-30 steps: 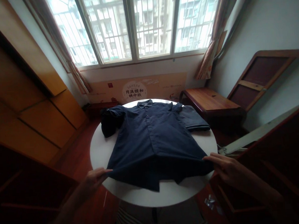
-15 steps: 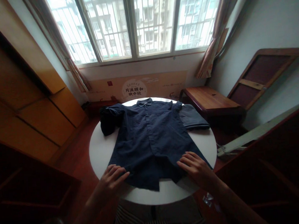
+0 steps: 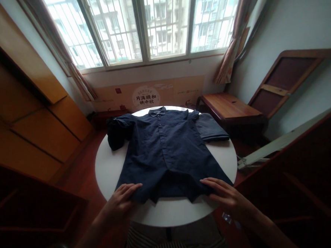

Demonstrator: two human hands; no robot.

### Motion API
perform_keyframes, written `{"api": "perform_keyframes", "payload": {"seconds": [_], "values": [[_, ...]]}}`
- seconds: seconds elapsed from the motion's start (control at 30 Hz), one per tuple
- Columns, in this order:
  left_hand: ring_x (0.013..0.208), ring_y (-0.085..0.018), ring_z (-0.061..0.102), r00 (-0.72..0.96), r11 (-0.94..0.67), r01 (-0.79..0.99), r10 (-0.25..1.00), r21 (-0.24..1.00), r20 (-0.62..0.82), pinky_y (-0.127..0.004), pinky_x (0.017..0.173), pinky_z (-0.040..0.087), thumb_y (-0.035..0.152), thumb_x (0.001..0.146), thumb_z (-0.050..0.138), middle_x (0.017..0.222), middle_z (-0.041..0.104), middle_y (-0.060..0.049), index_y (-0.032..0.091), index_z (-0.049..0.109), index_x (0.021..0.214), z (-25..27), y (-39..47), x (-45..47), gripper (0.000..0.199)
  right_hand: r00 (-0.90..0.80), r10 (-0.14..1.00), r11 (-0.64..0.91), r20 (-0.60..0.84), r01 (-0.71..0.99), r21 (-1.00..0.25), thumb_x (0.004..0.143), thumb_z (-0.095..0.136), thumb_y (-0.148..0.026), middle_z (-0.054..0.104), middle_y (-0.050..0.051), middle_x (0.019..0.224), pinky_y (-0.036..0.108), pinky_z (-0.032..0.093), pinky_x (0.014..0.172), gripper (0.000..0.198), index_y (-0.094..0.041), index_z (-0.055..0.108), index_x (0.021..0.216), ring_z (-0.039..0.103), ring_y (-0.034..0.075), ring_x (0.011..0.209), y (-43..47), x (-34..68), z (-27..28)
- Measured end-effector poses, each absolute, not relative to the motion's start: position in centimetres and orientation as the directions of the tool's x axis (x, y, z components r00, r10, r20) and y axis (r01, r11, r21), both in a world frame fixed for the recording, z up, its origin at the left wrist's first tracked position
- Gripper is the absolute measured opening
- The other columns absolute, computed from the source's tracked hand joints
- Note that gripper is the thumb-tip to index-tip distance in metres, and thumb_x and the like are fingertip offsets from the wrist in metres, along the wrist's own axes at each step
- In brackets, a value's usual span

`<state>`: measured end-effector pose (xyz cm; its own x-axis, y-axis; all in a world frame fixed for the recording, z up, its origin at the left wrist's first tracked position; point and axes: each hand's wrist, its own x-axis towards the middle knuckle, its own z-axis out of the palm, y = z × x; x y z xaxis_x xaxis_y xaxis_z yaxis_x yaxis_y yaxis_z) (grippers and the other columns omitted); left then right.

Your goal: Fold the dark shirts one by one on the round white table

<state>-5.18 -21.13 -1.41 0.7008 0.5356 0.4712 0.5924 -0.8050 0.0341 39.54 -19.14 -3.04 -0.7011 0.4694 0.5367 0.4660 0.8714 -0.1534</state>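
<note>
A dark navy button-front shirt (image 3: 161, 146) lies spread over a round white table (image 3: 171, 213), its collar toward the window and its hem toward me. My left hand (image 3: 123, 197) grips the hem's left corner, fingers on top of the cloth. At the right corner, my right hand (image 3: 224, 193) pinches the hem, with fingers above and thumb lower. Between the hands the cloth rises in loose folds, and the hem hangs in uneven points. Beside the left sleeve sits a black bundle of cloth (image 3: 116, 136). A folded grey garment (image 3: 212, 128) rests by the right sleeve.
Behind the table, a printed banner (image 3: 177, 91) runs below the barred window (image 3: 165, 23). To the right are a low wooden stool or table (image 3: 233, 106) and a leaning wooden frame (image 3: 284, 79). Wooden cabinets (image 3: 45, 131) line the left side.
The shirt's front hem has drawn up from the table's near part, and folds have formed in its middle. Both hands have shifted slightly, their fingers now closer together on the corners.
</note>
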Motion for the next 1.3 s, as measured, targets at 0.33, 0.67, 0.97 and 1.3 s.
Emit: {"api": "perform_keyframes", "payload": {"seconds": [0.33,0.67,0.97,1.3], "values": [[0.116,-0.026,0.058,0.607,-0.669,0.743,0.675,0.001,0.419,-0.043,0.096,0.054,0.008,0.092,0.048,0.140,0.054,-0.017,0.012,0.071,0.094,-2.1,-20.7,-5.6,0.024,-0.736,0.568,0.800,0.368,0.599,-0.036,0.090,0.057,-0.013,0.036,0.009,0.158,0.055,0.041,0.109,0.020,-0.020,0.074,0.095,0.041,0.030,0.137,-18.7,37.8,-2.3],[0.100,-0.023,0.062,0.537,-0.676,0.737,0.594,0.009,0.599,-0.036,0.089,0.055,0.012,0.094,0.048,0.111,0.064,-0.015,0.011,0.065,0.105,-1.5,-20.3,-4.7,0.020,-0.708,0.545,0.792,0.449,0.610,-0.001,0.083,0.047,-0.002,0.055,0.015,0.140,0.058,0.036,0.111,0.030,-0.016,0.071,0.095,0.045,0.029,0.132,-17.5,36.7,-1.1],[0.118,-0.027,0.054,0.567,-0.660,0.749,0.597,-0.055,0.568,-0.046,0.094,0.053,0.013,0.093,0.050,0.131,0.057,-0.014,0.016,0.066,0.077,-1.6,-21.7,-4.0,0.023,-0.692,0.581,0.766,0.429,0.643,0.000,0.084,0.063,-0.014,0.052,0.014,0.144,0.065,0.032,0.110,0.012,-0.018,0.069,0.074,0.047,0.033,0.130,-18.5,35.4,-1.9],[0.115,-0.028,0.055,0.584,-0.734,0.679,0.549,0.010,0.597,-0.046,0.095,0.052,0.014,0.091,0.053,0.121,0.062,-0.014,0.015,0.070,0.084,-2.0,-20.8,-0.4,0.018,-0.634,0.549,0.742,0.544,0.670,0.031,0.079,0.061,-0.012,0.059,0.013,0.136,0.067,0.026,0.113,0.015,-0.018,0.063,0.066,0.046,0.035,0.131,-18.3,30.9,-1.5]]}}
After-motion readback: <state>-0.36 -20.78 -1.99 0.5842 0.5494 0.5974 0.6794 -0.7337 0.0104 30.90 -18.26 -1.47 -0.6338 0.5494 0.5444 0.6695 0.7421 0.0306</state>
